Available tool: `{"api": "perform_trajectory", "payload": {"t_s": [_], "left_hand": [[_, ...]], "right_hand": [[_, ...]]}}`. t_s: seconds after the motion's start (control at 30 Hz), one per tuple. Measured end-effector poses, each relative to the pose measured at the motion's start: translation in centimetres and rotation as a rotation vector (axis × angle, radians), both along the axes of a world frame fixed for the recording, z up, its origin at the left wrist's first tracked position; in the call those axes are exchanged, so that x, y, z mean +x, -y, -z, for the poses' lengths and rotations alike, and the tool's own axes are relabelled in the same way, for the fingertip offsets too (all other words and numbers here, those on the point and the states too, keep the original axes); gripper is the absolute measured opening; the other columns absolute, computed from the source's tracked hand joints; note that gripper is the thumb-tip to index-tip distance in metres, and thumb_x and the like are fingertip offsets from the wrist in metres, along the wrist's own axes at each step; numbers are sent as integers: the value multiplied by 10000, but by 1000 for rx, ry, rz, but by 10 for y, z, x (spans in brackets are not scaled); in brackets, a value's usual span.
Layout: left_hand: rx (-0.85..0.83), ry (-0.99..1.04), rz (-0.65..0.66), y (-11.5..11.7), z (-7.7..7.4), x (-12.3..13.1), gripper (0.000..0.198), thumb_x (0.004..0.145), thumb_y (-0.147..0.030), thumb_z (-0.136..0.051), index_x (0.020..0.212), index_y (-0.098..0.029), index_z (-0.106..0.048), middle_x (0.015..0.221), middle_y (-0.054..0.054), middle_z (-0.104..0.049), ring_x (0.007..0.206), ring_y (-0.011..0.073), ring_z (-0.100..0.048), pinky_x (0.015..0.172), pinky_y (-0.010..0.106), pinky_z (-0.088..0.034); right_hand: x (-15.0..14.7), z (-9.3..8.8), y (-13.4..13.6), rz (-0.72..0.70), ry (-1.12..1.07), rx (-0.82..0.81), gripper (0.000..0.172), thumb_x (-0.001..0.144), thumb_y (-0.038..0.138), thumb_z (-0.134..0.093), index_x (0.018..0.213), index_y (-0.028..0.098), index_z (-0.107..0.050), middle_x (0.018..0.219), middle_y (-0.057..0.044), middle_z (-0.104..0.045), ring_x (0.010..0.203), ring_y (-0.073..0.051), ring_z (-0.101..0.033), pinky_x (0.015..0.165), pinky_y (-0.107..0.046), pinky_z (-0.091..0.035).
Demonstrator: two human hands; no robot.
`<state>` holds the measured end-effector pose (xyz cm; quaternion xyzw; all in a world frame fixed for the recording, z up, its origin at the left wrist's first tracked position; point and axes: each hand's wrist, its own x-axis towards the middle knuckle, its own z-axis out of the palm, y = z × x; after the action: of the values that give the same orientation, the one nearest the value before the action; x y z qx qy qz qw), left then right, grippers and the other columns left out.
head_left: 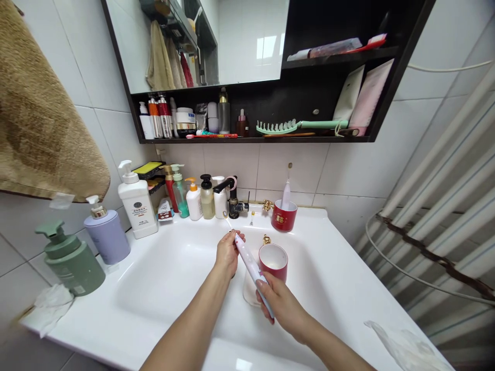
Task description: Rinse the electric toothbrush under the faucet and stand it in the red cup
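Note:
A pale pink electric toothbrush [249, 258] slants over the white sink, its head end up toward the tap. My right hand [284, 304] is wrapped round the lower part of its handle. At the upper end, by the neck, my left hand [227, 252] has its fingers closed on the toothbrush; its fingertips are partly hidden. Just behind my right hand stands a red cup [274, 256] with a white inside, within the basin. On the back ledge a second red cup [283, 219] holds another electric toothbrush [286, 196], upright.
A black tap [233, 198] rises at the back of the sink [162, 273]. Several pump bottles line the left and back ledge, among them a green one [73, 263]. Above hangs a dark mirror shelf [247, 140]. Crumpled plastic [402, 342] lies at right.

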<state>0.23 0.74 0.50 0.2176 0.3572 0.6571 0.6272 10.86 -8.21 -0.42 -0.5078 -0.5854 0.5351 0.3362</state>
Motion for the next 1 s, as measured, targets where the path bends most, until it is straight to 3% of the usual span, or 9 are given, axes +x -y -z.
{"api": "perform_trajectory", "payload": {"t_s": [0.63,0.83,1.0], "left_hand": [[-27,61,31,-1,2,2,101,669,-204,-458,619,-123,-494,501,8,-526,466,69,-498,560,203,-403],[-33,78,70,-2,3,1,111,668,-205,-463,670,-112,-524,559,22,-535,491,69,-500,537,197,-402],[-15,70,43,-4,4,0,106,657,-176,-469,645,-98,-540,490,-3,-475,466,55,-467,499,173,-386]], "right_hand": [[0,-4,5,16,4,-20,263,716,435,-284,687,179,-336,572,61,-381,353,-24,-349,350,-177,-301],[2,2,4,39,36,54,256,719,426,-293,665,179,-337,550,67,-377,342,-18,-346,360,-175,-293],[2,8,2,31,50,51,258,722,425,-278,699,179,-352,560,62,-384,348,-22,-353,357,-174,-297]]}}
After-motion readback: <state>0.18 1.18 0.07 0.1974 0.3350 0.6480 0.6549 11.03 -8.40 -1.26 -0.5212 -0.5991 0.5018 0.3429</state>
